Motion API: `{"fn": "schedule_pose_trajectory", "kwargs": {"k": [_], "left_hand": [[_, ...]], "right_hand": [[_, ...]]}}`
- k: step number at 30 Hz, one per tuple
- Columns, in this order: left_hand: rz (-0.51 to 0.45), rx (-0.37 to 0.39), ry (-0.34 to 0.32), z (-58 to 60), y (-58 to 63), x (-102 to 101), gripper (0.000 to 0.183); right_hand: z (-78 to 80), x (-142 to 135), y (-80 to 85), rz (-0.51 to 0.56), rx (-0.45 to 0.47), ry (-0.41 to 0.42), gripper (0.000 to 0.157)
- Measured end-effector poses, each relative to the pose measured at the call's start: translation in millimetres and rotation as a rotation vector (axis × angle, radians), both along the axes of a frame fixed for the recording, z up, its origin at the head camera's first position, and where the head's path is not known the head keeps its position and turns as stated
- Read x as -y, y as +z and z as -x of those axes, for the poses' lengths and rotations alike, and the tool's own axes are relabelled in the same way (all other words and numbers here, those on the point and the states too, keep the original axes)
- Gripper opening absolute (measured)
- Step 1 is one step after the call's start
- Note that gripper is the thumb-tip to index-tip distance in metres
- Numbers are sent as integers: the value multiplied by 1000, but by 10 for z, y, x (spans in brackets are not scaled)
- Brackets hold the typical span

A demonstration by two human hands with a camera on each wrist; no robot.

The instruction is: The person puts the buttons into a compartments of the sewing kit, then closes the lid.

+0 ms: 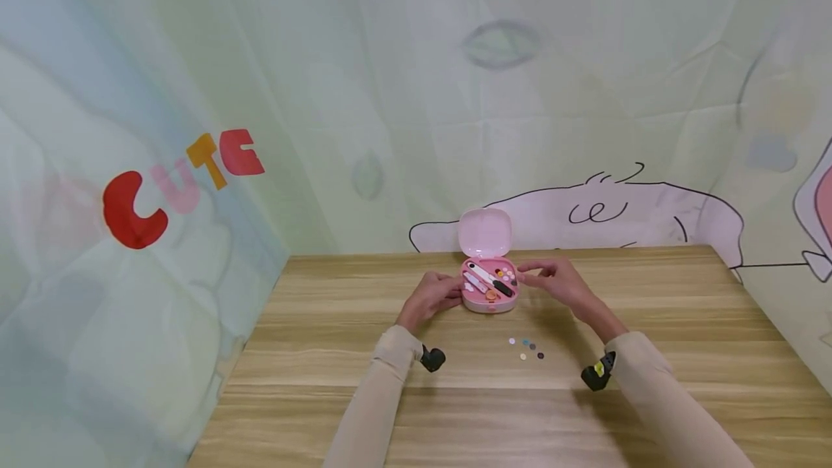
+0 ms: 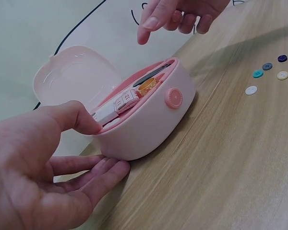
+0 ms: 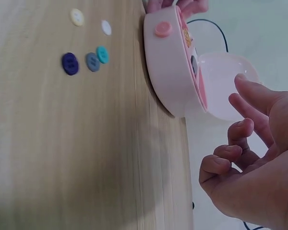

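Note:
A pink sewing box (image 1: 490, 307) stands on the table with its lid (image 1: 485, 233) raised at the back. My left hand (image 1: 432, 300) grips its left side, thumb on the rim and the other fingers low against the base. Inside lie a folded tape measure (image 2: 126, 99), a gold thimble (image 2: 147, 86) and a black-handled tool (image 1: 502, 287). Close by the box's right rim, my right hand (image 1: 562, 282) hovers with fingers loosely bent and nothing between them. The round pink clasp (image 2: 174, 98) is on the box's front.
Several loose buttons lie in front of the box, among them a white one (image 2: 251, 90), a teal one (image 2: 258, 73) and a dark blue one (image 3: 70, 63). A printed curtain (image 1: 390, 128) hangs behind the wooden table (image 1: 312, 381), at its back edge.

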State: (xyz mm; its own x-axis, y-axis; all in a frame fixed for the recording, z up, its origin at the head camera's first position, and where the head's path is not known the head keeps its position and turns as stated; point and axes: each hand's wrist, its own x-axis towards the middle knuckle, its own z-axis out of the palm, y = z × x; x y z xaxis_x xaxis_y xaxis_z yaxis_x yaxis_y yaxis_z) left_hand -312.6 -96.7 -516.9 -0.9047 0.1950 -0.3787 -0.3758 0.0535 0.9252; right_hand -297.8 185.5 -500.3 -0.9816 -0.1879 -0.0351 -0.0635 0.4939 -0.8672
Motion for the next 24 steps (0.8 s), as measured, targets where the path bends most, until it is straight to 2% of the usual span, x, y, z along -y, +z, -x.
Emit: {"fn": "schedule_pose_trajectory", "kwargs": {"k": [6,14,19,24], "left_hand": [[-10,-8,1,5,5,-7,28],[1,-7,1,-3,6,-7,28],[2,-9,1,-1,2,-2,29],[0,-8,2,-4,4,-2,29]], "right_hand": [[-186,-42,12,-30,34,43,33],[-441,-171,-89,-31,69,97,30],[-576,-248,-145,-21,72,120,31],[-724,-275,-189,-59,57,142,31]]}}
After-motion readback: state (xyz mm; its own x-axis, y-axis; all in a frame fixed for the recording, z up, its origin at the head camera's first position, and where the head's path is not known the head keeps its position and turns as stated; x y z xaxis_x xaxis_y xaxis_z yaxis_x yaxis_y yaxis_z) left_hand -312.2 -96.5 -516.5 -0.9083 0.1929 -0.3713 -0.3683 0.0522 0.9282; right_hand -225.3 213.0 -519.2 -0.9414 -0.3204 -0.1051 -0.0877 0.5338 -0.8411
